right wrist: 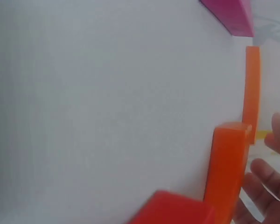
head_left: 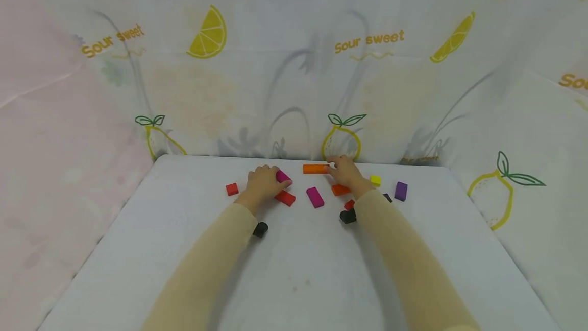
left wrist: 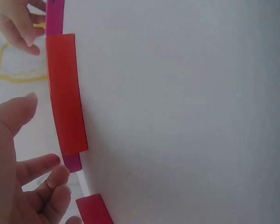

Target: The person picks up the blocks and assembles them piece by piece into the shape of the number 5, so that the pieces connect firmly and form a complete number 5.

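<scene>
In the head view my left hand [head_left: 264, 183] is at a magenta block [head_left: 283, 178], thumb and fingers spread on either side of it. A red block [head_left: 285, 198] lies just in front. From the left wrist, the left hand [left wrist: 30, 182] shows a gap between thumb and fingertips, beside the red block [left wrist: 65, 98]. That block partly hides the magenta one [left wrist: 73, 163]. My right hand [head_left: 346, 173] reaches to the right end of a long orange block [head_left: 314, 169]. In the right wrist view the right hand's fingers [right wrist: 266, 175] are apart from the thumb, near that orange block [right wrist: 251, 88].
A second magenta block [head_left: 315, 197] lies between the hands. An orange block [head_left: 340, 190] and a red block [head_left: 349, 205] sit by the right forearm. Yellow [head_left: 375, 181] and purple [head_left: 401, 191] blocks lie farther right, a red block [head_left: 231, 189] left. A patterned cloth [head_left: 275, 91] hangs behind the table.
</scene>
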The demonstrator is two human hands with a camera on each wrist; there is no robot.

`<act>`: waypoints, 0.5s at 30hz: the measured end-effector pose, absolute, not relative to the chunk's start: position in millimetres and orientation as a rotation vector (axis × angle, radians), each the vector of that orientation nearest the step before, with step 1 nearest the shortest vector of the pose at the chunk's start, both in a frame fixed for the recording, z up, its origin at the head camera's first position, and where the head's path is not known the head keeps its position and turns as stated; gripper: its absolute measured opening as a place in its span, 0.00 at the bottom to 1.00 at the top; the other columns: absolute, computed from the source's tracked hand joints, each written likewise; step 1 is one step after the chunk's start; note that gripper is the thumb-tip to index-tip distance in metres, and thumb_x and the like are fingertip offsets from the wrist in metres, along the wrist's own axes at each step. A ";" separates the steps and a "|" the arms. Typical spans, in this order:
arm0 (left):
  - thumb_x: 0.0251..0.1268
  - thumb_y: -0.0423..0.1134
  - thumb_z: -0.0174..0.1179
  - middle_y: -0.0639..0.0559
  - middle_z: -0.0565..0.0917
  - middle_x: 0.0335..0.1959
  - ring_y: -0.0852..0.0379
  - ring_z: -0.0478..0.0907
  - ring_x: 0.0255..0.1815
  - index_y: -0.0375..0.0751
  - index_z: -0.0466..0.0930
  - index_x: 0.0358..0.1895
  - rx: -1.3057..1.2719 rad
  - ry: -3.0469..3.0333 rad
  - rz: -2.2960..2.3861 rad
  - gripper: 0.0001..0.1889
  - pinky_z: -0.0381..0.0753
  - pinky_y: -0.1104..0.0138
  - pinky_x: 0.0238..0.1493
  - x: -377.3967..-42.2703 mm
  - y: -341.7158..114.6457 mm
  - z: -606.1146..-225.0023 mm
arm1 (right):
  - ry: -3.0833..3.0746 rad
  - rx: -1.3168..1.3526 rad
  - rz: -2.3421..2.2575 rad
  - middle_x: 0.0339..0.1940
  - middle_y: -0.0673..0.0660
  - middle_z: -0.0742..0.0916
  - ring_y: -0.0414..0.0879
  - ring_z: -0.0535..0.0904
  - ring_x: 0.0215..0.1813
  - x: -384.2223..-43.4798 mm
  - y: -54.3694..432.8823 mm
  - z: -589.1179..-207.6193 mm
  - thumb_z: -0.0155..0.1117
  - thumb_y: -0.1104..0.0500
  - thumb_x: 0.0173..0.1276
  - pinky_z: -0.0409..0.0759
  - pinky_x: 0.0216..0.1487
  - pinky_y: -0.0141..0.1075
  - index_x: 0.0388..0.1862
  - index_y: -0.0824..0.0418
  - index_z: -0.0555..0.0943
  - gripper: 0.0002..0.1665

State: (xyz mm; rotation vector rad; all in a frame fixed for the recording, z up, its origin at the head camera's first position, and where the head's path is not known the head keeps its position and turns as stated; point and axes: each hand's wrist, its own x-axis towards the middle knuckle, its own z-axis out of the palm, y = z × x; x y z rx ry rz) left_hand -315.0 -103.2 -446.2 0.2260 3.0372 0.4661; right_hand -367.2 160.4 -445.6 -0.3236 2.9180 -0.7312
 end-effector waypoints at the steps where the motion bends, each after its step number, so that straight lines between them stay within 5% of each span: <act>1: 0.67 0.62 0.58 0.41 0.78 0.52 0.43 0.71 0.57 0.38 0.74 0.64 0.225 3.042 0.454 0.34 0.69 0.45 0.59 -315.2 -102.2 -446.3 | 2.913 -0.319 -0.747 0.59 0.65 0.77 0.58 0.74 0.60 -367.6 159.3 -446.6 0.57 0.50 0.78 0.73 0.65 0.49 0.69 0.59 0.75 0.26; 15: 0.66 0.55 0.63 0.41 0.80 0.51 0.42 0.72 0.54 0.40 0.76 0.65 0.114 3.038 0.473 0.30 0.69 0.48 0.57 -319.0 -96.3 -450.3 | 2.891 -0.246 -0.756 0.54 0.62 0.79 0.56 0.73 0.54 -365.3 154.4 -447.2 0.60 0.56 0.76 0.75 0.59 0.46 0.58 0.59 0.79 0.15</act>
